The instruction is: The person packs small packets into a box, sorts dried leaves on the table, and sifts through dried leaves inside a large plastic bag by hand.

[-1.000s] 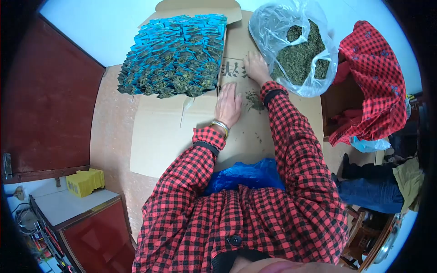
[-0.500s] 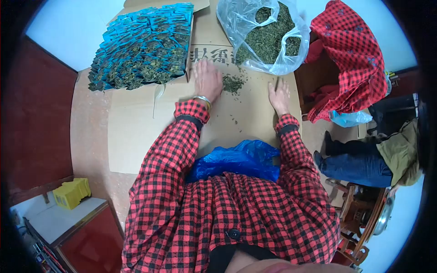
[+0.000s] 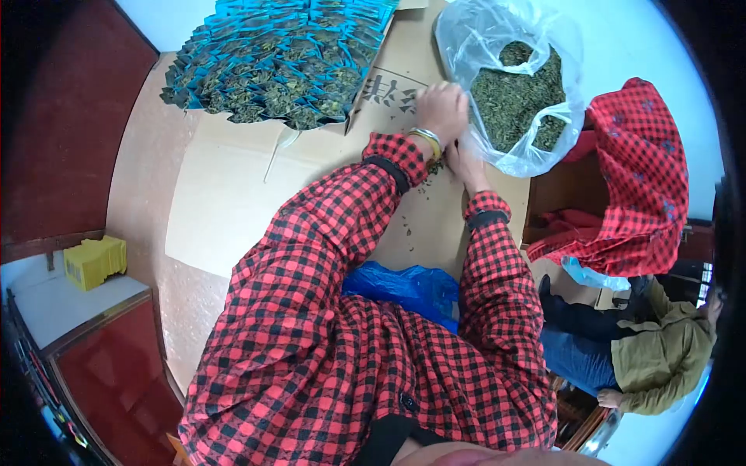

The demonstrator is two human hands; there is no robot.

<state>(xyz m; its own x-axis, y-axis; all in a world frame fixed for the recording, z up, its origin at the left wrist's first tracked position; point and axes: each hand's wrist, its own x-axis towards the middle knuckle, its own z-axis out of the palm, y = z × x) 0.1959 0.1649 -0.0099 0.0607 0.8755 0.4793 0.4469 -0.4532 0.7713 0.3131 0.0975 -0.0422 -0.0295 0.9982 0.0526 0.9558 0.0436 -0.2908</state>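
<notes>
My left hand [image 3: 441, 115], with bangles at the wrist, is at the left edge of the clear plastic bag [image 3: 513, 161] of dried leaves [image 3: 517, 105]. Its fingers are curled; whatever they hold is hidden. Just below and to the right, my right hand [image 3: 465, 165] is low against the cardboard [image 3: 233, 186], its fingers mostly hidden behind my left hand and the bag's edge. A few loose leaves [image 3: 434, 168] show beside my wrists. At the upper left, many blue packets [image 3: 280, 70] filled with leaves stand packed in rows.
A blue plastic bag [image 3: 408, 287] lies against my front. A small spoon-like item [image 3: 286, 141] rests below the packets. Red checked cloth [image 3: 637, 171] hangs at the right. Another person [image 3: 653, 349] is at the lower right. Yellow packs [image 3: 95, 262] sit on a cabinet at the left.
My left hand has moved right and curled beside the clear bag. My right hand has moved in from the right edge to meet it. The small leaf pile is now mostly covered. The view has shifted.
</notes>
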